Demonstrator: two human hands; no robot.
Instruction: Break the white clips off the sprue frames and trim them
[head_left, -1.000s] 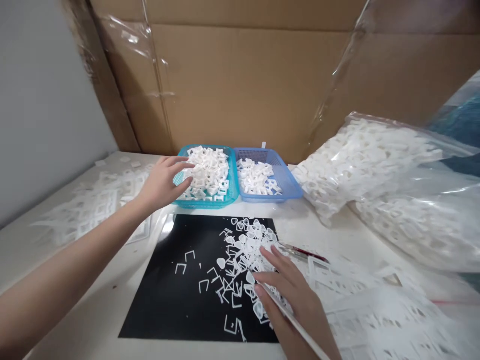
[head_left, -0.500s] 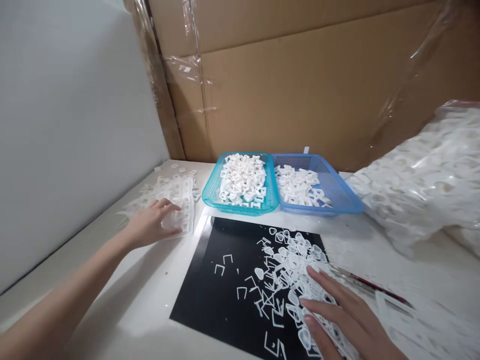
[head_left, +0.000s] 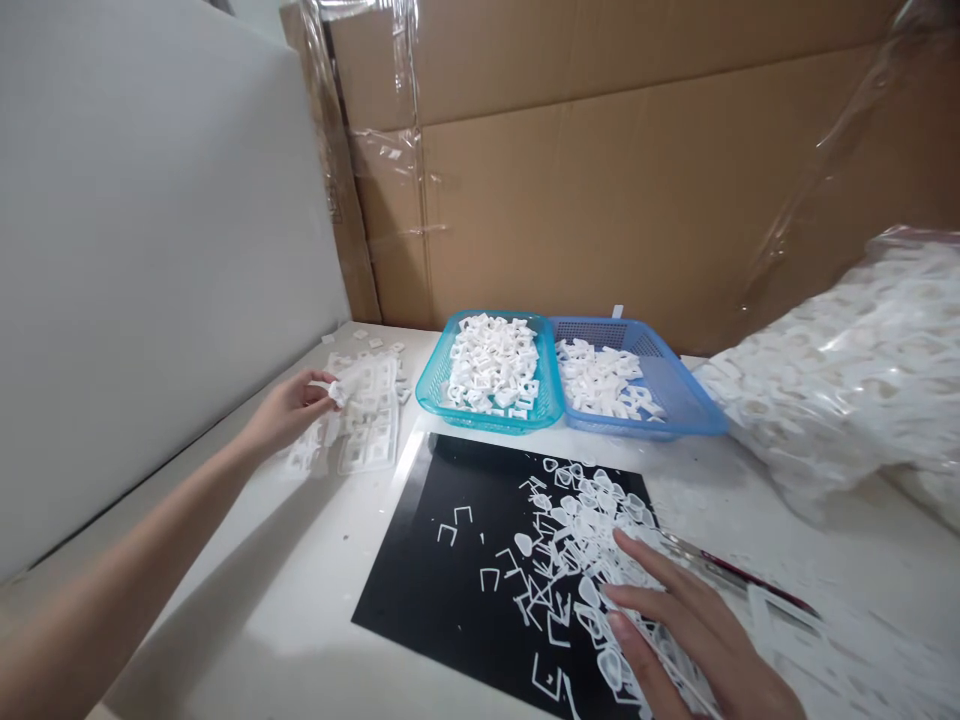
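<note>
My left hand (head_left: 289, 412) pinches a small white plastic piece (head_left: 335, 393) between thumb and fingertips, just above the table. Below and beside it lie white moulded tray-like sheets (head_left: 373, 430) with rows of square pockets. Fingers spread, my right hand (head_left: 690, 625) lies over the right side of a pile of thin translucent white plastic bits (head_left: 592, 540), some rounded, some bracket-shaped. That pile covers part of a black mat (head_left: 420, 560). Behind the right hand is a slim metal tool with dark red edging (head_left: 739, 575); its kind is unclear.
A teal basket (head_left: 424, 395) and a blue basket (head_left: 686, 400), both containing small white pieces, stand side by side behind the mat. To the right bulges a clear bag of white parts (head_left: 870, 370). Cardboard (head_left: 600, 200) walls the back, a pale panel (head_left: 165, 250) the left.
My left hand has drawn back to the left off the moulded sheets and now pinches a small white plastic piece. My right hand has hardly moved. The view has shifted slightly.
</note>
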